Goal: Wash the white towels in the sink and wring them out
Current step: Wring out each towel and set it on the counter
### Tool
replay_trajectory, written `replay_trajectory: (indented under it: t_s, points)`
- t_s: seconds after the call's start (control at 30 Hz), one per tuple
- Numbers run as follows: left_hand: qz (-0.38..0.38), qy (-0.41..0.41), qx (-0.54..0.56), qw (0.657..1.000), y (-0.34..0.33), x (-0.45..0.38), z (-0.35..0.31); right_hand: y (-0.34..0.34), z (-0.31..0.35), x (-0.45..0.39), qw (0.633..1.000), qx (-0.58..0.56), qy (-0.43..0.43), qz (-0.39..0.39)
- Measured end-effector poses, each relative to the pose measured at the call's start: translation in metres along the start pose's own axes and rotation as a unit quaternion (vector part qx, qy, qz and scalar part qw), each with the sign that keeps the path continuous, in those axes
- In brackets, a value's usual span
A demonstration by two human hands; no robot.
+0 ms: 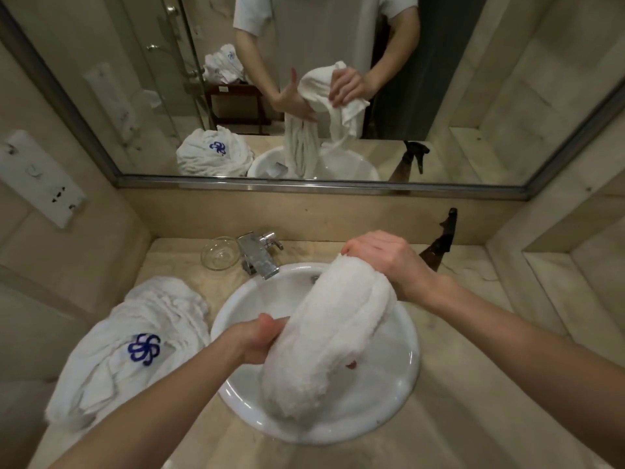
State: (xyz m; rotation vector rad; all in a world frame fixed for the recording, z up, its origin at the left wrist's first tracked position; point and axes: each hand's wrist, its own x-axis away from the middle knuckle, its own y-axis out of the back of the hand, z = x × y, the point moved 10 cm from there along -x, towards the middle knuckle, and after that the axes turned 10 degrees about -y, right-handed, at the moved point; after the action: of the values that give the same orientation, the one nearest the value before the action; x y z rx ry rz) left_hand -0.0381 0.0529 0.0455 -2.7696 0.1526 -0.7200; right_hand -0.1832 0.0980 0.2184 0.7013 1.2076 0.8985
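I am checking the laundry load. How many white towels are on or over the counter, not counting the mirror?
2. One towel is held over the sink by both hands. The other, with a blue logo, lies on the counter left of the sink. More may be folded inside that heap.

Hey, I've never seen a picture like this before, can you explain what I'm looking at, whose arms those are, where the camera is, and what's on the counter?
This is one picture from a wide-angle camera worn on a person's head, looking down at their own arms. No robot is involved. The left hand and the right hand both grip a white towel, held above a round white sink. A chrome faucet stands behind it. On the counter, left of the sink, lies another white towel with a blue emblem, and beside the faucet sits a clear glass dish. A dark spray bottle stands at the right. The mirror above reflects the same person.
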Motion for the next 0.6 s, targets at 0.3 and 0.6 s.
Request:
replay_trajectory:
  t_s: [0.3, 0.6]
  points:
    - [-0.058, -0.096, -0.326, 0.939, -0.008, 0.002, -0.067, -0.075, -0.025, 0.028, 0.943, 0.202, -0.076, 0.254]
    - [-0.147, 0.017, -0.767, 0.625, 0.003, 0.015, -0.098, -0.113, -0.032, 0.059, 0.856, 0.067, -0.254, 0.445]
